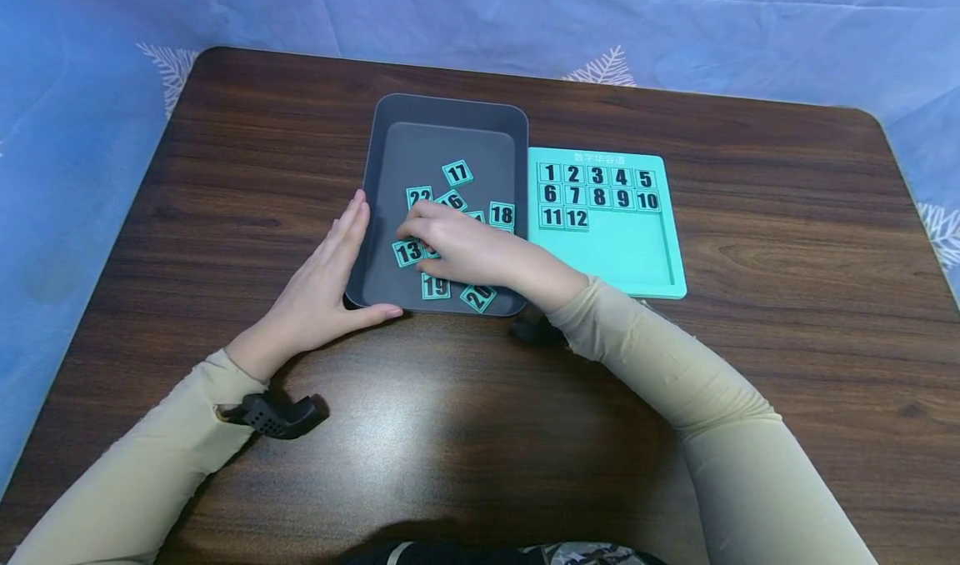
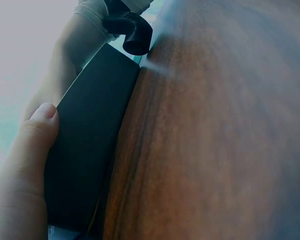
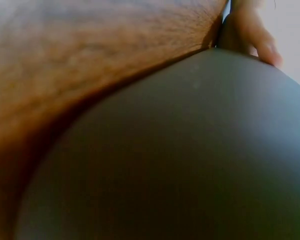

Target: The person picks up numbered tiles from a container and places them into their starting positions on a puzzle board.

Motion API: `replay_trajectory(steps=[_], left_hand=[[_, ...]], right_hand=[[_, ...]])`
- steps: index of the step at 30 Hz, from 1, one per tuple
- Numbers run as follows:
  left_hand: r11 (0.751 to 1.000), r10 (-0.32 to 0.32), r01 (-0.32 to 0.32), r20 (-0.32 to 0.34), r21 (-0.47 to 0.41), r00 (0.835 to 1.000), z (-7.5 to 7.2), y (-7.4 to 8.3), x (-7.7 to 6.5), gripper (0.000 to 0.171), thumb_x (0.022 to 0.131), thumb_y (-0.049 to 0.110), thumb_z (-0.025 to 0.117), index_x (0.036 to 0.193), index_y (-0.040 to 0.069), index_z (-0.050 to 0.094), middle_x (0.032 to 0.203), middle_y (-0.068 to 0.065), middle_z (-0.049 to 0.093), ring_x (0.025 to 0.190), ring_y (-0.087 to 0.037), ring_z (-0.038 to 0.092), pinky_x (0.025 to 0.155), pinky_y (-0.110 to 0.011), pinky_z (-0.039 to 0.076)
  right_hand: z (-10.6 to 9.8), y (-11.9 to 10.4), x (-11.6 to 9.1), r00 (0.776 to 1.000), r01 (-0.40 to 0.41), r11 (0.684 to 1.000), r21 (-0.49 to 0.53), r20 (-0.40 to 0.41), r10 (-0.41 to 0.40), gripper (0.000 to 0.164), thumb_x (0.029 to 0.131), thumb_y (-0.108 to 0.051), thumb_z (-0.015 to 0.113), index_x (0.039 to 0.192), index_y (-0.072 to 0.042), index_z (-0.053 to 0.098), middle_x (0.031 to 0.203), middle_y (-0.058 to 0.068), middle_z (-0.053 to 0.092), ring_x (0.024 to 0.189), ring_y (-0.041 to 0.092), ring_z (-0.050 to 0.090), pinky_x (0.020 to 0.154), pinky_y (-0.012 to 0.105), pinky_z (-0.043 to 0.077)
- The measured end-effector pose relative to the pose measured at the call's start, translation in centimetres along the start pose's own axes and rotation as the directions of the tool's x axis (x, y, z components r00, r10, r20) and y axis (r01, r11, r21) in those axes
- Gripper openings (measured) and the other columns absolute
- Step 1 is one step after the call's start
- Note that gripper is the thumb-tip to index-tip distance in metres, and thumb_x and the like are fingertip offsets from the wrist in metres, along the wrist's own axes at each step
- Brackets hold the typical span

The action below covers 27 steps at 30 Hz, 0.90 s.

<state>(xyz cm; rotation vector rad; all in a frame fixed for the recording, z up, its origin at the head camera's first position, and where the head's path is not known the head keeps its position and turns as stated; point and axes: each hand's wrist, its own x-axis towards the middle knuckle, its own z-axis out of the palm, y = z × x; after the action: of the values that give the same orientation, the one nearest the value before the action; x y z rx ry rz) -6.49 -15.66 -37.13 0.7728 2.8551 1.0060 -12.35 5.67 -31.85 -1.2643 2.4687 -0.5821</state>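
Observation:
A dark grey tray (image 1: 450, 108) holds several loose turquoise number tiles, among them a 17 tile (image 1: 457, 172), an 18 tile (image 1: 502, 214), a 19 tile (image 1: 435, 287) and a 20 tile (image 1: 477, 298). My left hand (image 1: 311, 286) rests against the tray's left side, fingers straight, thumb along the front edge; the left wrist view shows that thumb (image 2: 40, 122) on the tray's outer wall. My right hand (image 1: 468, 244) reaches into the tray with bent fingers around the 13 tile (image 1: 408, 253). Its fingertips are partly hidden, so a pinch cannot be confirmed.
Right of the tray lies a turquoise puzzle board (image 1: 630, 252), tiles 1 to 12 set in order in its upper rows. Both stand on a dark wooden table (image 1: 787, 257). A blue cloth (image 1: 450, 15) hangs behind it. A black wrist device (image 1: 277, 415) sits on my left wrist.

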Motion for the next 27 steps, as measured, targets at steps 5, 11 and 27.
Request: replay_trajectory(steps=[5,11,27], left_hand=[[1.000,-0.002,0.002,0.003,0.005,1.000,-0.03,0.04,0.04,0.114,0.068,0.055,0.071,0.147,0.018,-0.002,0.153,0.005,-0.009,0.139,-0.018,0.002,0.105,-0.054,0.020],[1.000,0.004,-0.004,0.003,0.016,1.000,-0.05,0.10,0.04,0.114,0.068,0.055,0.070,0.147,0.017,-0.003,0.153,0.003,-0.008,0.139,-0.014,0.001,0.110,-0.043,0.015],[1.000,0.000,0.000,-0.002,-0.010,1.000,0.06,-0.07,0.02,0.114,0.068,0.053,0.072,0.147,0.018,-0.002,0.153,0.003,-0.007,0.139,-0.018,0.002,0.106,-0.052,0.018]], right_hand=[[0.06,-0.13,0.21,1.000,-0.014,1.000,-0.011,0.014,0.014,0.032,0.083,-0.012,0.065,0.113,-0.002,0.062,0.106,0.007,0.053,0.091,0.014,0.049,0.080,0.022,0.042],[0.08,-0.30,0.45,0.997,-0.057,0.998,-0.028,0.044,0.058,0.033,0.083,-0.014,0.065,0.114,-0.003,0.060,0.108,0.007,0.054,0.096,0.015,0.052,0.081,0.023,0.043],[-0.53,-0.94,-0.31,0.997,-0.072,0.997,0.032,-0.016,0.072,0.030,0.080,-0.011,0.063,0.107,-0.003,0.057,0.104,0.005,0.051,0.090,0.015,0.045,0.079,0.024,0.040]])
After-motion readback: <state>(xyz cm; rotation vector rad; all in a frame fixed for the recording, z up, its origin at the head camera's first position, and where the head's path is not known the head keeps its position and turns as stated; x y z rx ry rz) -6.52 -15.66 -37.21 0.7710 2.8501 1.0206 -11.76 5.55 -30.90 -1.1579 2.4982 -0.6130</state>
